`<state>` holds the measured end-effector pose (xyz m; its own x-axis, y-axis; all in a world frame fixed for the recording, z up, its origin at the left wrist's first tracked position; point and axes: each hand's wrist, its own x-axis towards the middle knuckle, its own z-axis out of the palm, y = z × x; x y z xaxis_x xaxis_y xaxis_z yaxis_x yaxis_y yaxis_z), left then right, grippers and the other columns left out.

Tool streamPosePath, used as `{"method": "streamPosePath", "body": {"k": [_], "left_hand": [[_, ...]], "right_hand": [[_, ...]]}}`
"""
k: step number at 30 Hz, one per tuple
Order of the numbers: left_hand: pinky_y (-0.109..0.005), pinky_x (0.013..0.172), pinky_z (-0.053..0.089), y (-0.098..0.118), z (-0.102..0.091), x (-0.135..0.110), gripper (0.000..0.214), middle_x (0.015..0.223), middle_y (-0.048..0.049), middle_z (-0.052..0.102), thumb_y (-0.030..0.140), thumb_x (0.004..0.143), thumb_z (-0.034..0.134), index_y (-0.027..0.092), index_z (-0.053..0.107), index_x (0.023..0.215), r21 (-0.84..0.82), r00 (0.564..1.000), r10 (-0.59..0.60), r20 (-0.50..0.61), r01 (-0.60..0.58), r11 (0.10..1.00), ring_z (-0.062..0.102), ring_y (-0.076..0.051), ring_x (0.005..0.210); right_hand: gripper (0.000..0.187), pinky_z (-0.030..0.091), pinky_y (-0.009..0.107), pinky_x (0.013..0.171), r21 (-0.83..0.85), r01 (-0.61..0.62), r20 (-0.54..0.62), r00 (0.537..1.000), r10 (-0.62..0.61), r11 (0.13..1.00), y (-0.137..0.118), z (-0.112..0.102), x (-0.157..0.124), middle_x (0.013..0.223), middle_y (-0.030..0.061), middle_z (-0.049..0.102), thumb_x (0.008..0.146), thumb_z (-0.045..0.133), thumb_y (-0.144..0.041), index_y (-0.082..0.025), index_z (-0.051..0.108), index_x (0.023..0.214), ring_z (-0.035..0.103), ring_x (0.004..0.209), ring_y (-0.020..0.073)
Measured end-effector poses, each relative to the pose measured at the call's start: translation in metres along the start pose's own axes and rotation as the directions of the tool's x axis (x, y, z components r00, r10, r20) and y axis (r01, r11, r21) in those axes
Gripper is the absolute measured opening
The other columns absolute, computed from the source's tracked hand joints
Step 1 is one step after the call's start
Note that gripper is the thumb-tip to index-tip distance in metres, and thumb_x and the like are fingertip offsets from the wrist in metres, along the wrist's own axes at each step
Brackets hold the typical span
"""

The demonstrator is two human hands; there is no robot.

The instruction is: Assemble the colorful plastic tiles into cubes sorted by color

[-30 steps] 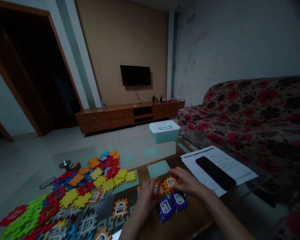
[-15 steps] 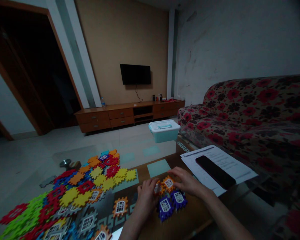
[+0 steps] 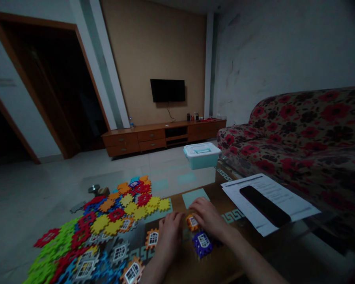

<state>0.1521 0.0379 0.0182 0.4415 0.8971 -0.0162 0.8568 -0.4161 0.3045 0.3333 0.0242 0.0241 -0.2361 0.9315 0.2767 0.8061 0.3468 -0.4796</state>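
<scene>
My left hand (image 3: pixel 169 235) and my right hand (image 3: pixel 207 219) press from both sides on a small cluster of interlocking toy tiles on the glass table. An orange window tile (image 3: pixel 192 222) shows between the hands, and a purple window tile (image 3: pixel 203 243) lies just below it. Fingers of both hands curl over the cluster. A loose orange window tile (image 3: pixel 152 238) lies left of my left hand. A big pile of red, yellow, green, blue and orange tiles (image 3: pixel 106 225) spreads over the table's left part.
White papers (image 3: pixel 286 201) with a black phone (image 3: pixel 264 205) on them lie at the right of the table. A teal storage box (image 3: pixel 202 154) stands at the table's far end. A floral sofa (image 3: pixel 307 130) fills the right side.
The view has shifted, so everything sits further right in the picture. My right hand has slid over the orange tiles and covers more of them; one purple tile is hidden now.
</scene>
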Motion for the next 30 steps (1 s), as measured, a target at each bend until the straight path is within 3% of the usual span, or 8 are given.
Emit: {"method": "streamPosePath", "body": {"k": [5, 9, 12, 16, 23, 30], "left_hand": [[-0.035, 0.087, 0.04, -0.035, -0.019, -0.04, 0.044, 0.119, -0.0108, 0.06, 0.006, 0.077, 0.04, 0.018, 0.057, 0.116, 0.272, 0.96, -0.271, 0.07, 0.243, 0.931, 0.054, -0.025, 0.111], [-0.036, 0.091, 0.041, -0.061, -0.023, -0.068, 0.044, 0.12, -0.0124, 0.06, 0.01, 0.079, 0.042, 0.016, 0.057, 0.119, 0.347, 0.95, -0.294, 0.108, 0.241, 0.906, 0.055, -0.027, 0.113], [-0.036, 0.094, 0.042, -0.073, -0.028, -0.08, 0.045, 0.121, -0.0112, 0.061, 0.01, 0.08, 0.04, 0.017, 0.057, 0.121, 0.354, 0.939, -0.307, 0.154, 0.238, 0.905, 0.054, -0.027, 0.115], [-0.036, 0.097, 0.041, -0.081, -0.031, -0.086, 0.051, 0.125, -0.0117, 0.06, 0.008, 0.077, 0.044, 0.017, 0.054, 0.126, 0.356, 0.929, -0.293, 0.228, 0.2, 0.913, 0.053, -0.027, 0.119], [-0.041, 0.095, 0.042, -0.073, -0.029, -0.085, 0.045, 0.123, -0.0155, 0.06, 0.007, 0.078, 0.044, 0.017, 0.057, 0.12, 0.349, 0.925, -0.329, 0.188, 0.25, 0.903, 0.053, -0.03, 0.118], [-0.039, 0.093, 0.042, -0.065, -0.027, -0.077, 0.046, 0.122, -0.0176, 0.058, 0.014, 0.077, 0.052, 0.013, 0.053, 0.122, 0.256, 0.921, -0.347, 0.176, 0.297, 0.92, 0.055, -0.031, 0.116]], "right_hand": [[0.026, 0.045, 0.035, 0.091, -0.013, 0.085, 0.166, 0.983, -0.082, 0.996, -0.059, 0.038, 0.009, 0.109, 0.0084, 0.063, 0.082, 0.059, -0.016, -0.019, 0.063, 0.108, 0.055, 0.107, 0.0246], [0.043, 0.046, 0.044, 0.092, -0.072, 0.066, 0.234, 0.971, -0.047, 0.995, -0.085, 0.072, 0.019, 0.114, 0.0126, 0.062, 0.076, 0.07, -0.025, -0.016, 0.058, 0.116, 0.054, 0.11, 0.0315], [0.049, 0.045, 0.046, 0.094, -0.062, 0.074, 0.228, 0.972, -0.058, 0.995, -0.093, 0.085, 0.029, 0.117, 0.0124, 0.062, 0.075, 0.072, -0.028, -0.018, 0.056, 0.12, 0.053, 0.112, 0.0322], [0.042, 0.043, 0.046, 0.095, -0.083, 0.069, 0.263, 0.964, -0.045, 0.994, -0.101, 0.083, 0.036, 0.115, 0.0118, 0.063, 0.075, 0.071, -0.027, -0.018, 0.059, 0.115, 0.053, 0.111, 0.0315], [0.044, 0.042, 0.048, 0.094, -0.129, 0.048, 0.301, 0.954, -0.007, 0.99, -0.109, 0.081, 0.027, 0.116, 0.0176, 0.057, 0.069, 0.067, -0.02, -0.012, 0.058, 0.112, 0.051, 0.111, 0.0339], [0.05, 0.045, 0.039, 0.089, 0.066, 0.078, 0.163, 0.983, -0.088, 0.995, -0.09, 0.076, 0.021, 0.113, 0.0127, 0.053, 0.069, 0.059, -0.015, -0.015, 0.052, 0.118, 0.051, 0.105, 0.0266]]}}
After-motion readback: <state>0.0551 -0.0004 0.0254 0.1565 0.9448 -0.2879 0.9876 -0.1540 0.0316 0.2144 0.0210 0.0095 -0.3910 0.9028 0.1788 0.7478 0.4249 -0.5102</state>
